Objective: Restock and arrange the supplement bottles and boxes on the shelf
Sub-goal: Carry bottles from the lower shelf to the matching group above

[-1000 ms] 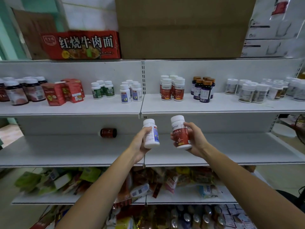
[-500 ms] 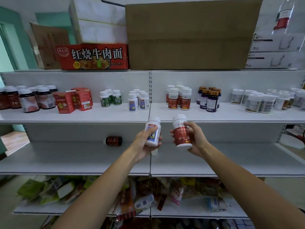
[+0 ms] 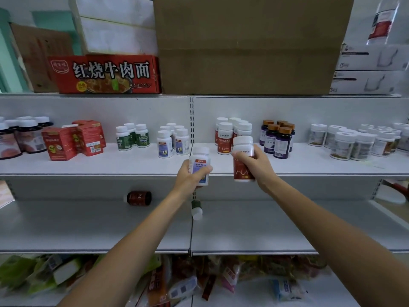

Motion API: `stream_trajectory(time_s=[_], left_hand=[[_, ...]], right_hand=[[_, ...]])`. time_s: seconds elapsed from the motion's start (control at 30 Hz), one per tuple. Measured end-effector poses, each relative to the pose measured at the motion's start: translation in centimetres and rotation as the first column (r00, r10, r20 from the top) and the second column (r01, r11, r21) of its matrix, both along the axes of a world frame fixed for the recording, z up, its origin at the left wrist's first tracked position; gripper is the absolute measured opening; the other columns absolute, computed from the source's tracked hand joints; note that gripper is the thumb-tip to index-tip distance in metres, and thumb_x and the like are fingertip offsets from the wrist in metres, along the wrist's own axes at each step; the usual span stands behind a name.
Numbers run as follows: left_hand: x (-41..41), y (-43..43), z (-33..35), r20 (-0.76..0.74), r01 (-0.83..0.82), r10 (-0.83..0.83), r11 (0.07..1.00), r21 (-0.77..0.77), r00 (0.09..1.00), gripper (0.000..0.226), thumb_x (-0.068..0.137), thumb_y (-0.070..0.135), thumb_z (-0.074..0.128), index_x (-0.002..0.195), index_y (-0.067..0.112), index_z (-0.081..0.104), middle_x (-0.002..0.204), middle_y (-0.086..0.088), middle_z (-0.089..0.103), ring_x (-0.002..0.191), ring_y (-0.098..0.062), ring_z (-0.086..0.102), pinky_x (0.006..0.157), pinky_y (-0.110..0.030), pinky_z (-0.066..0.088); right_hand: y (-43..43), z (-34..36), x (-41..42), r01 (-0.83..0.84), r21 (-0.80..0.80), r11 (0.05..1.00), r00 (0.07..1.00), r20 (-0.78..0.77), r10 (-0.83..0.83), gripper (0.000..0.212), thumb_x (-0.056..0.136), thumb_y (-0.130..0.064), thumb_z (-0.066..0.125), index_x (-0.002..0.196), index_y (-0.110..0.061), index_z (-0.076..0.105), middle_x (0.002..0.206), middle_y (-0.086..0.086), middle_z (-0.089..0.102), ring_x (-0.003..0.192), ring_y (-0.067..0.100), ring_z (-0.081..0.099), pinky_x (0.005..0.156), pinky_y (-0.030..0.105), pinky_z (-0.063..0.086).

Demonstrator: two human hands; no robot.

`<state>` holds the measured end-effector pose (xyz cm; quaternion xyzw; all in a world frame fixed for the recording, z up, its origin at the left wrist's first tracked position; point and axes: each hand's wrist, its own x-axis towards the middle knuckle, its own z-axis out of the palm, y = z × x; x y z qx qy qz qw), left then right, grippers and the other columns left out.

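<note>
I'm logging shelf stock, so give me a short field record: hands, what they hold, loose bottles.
left hand: grips blue-label bottle, cap up
right hand: grips red-label bottle, cap up
matching stock: blue-label group and red-label group standing on upper shelf
lying down: brown bottle and green bottle on lower shelf

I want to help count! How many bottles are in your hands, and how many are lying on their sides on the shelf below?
Bottles held: 2 (blue-label bottle in the left hand, red-label bottle in the right hand)
Bottles lying on their sides: 2 (dark red bottle, green bottle with a white cap)
Total: 4
</note>
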<state>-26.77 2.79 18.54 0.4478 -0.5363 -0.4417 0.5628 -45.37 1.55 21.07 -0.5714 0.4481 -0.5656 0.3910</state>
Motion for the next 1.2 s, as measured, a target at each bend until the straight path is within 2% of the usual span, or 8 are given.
stream_trajectory(time_s=[0.1, 0.23, 0.4, 0.47, 0.57, 0.73, 1.0, 1.2], left_hand=[[0.0, -2.3, 0.5, 0.020, -0.084, 0.084, 0.996, -0.020, 0.996, 0.028, 0.074, 0.019, 0.075, 0.090, 0.022, 0.052, 0.092, -0.005, 0.063, 0.092, -0.027, 0.062, 0.086, -0.040, 0.051], [0.4, -4.9, 0.9, 0.013, -0.242, 0.244, 0.967, -0.077, 0.970, 0.025, 0.079, 0.018, 0.071, 0.096, 0.019, 0.053, 0.094, -0.005, 0.064, 0.090, -0.023, 0.061, 0.086, -0.034, 0.047], [3.0, -8.3, 1.1, 0.299, -0.439, 0.469, 0.883, -0.164, 0.831, 0.038, 0.070, 0.048, 0.072, 0.098, 0.026, 0.059, 0.102, -0.002, 0.064, 0.092, -0.019, 0.062, 0.082, -0.032, 0.049], [4.1, -9.3, 1.3, 0.456, -0.481, 0.517, 0.853, -0.203, 0.724, 0.049, 0.063, 0.058, 0.073, 0.099, 0.028, 0.060, 0.104, -0.005, 0.058, 0.090, -0.020, 0.060, 0.076, -0.030, 0.048], [5.2, -10.3, 1.2, 0.487, -0.501, 0.528, 0.842, -0.199, 0.696, 0.050, 0.070, 0.039, 0.078, 0.110, 0.021, 0.054, 0.107, -0.004, 0.055, 0.092, -0.019, 0.056, 0.063, -0.016, 0.042], [6.0, -12.1, 0.6, 0.456, -0.598, 0.594, 0.786, -0.156, 0.663, 0.047, 0.072, 0.033, 0.078, 0.103, 0.012, 0.049, 0.112, -0.007, 0.061, 0.096, -0.022, 0.057, 0.078, -0.031, 0.044], [6.2, -12.6, -0.1, 0.603, -0.589, 0.549, 0.793, -0.157, 0.579, 0.062, 0.072, 0.040, 0.077, 0.117, 0.009, 0.046, 0.119, -0.009, 0.059, 0.108, -0.030, 0.057, 0.084, -0.038, 0.045], [7.3, -9.1, -0.1, 0.464, -0.613, 0.658, 0.742, -0.269, 0.593, 0.027, 0.083, 0.016, 0.064, 0.108, 0.008, 0.059, 0.117, -0.009, 0.060, 0.104, -0.024, 0.057, 0.085, -0.028, 0.040]], right_hand=[[-3.1, 0.4, -0.1, 0.132, -0.083, 0.988, 0.988, -0.063, -0.138, 0.040, 0.081, -0.023, 0.072, 0.113, -0.020, 0.047, 0.098, -0.008, 0.058, 0.091, 0.008, 0.057, 0.076, 0.021, 0.044], [-7.3, -0.6, -0.1, 0.169, -0.151, 0.974, 0.962, -0.191, -0.196, 0.039, 0.085, -0.021, 0.068, 0.118, -0.014, 0.047, 0.105, -0.005, 0.055, 0.095, 0.011, 0.053, 0.076, 0.020, 0.042], [-11.7, -1.0, -0.6, 0.105, -0.066, 0.992, 0.988, -0.109, -0.111, 0.042, 0.084, -0.025, 0.069, 0.121, -0.025, 0.048, 0.112, -0.004, 0.054, 0.103, 0.014, 0.053, 0.086, 0.027, 0.043], [-12.8, -1.1, -0.1, 0.150, -0.128, 0.980, 0.968, -0.181, -0.172, 0.044, 0.076, -0.040, 0.071, 0.114, -0.033, 0.050, 0.114, -0.003, 0.057, 0.104, 0.015, 0.054, 0.090, 0.032, 0.046], [-14.3, -1.5, 0.4, 0.219, -0.173, 0.960, 0.924, -0.281, -0.261, 0.061, 0.062, -0.063, 0.062, 0.116, -0.036, 0.053, 0.115, 0.000, 0.058, 0.109, 0.021, 0.054, 0.097, 0.047, 0.046], [-14.5, -1.5, 0.3, 0.262, -0.216, 0.940, 0.936, -0.182, -0.303, 0.047, 0.075, -0.029, 0.077, 0.114, -0.023, 0.050, 0.113, -0.003, 0.058, 0.105, 0.016, 0.055, 0.092, 0.036, 0.047], [-14.9, -1.9, 0.5, 0.363, -0.261, 0.895, 0.844, -0.315, -0.434, 0.056, 0.076, -0.032, 0.074, 0.121, -0.016, 0.046, 0.118, 0.003, 0.053, 0.109, 0.021, 0.052, 0.093, 0.045, 0.050], [-13.6, -2.4, -0.1, 0.345, -0.186, 0.920, 0.780, -0.489, -0.391, 0.060, 0.075, -0.027, 0.076, 0.124, -0.009, 0.045, 0.125, 0.011, 0.048, 0.116, 0.028, 0.048, 0.100, 0.047, 0.044]])
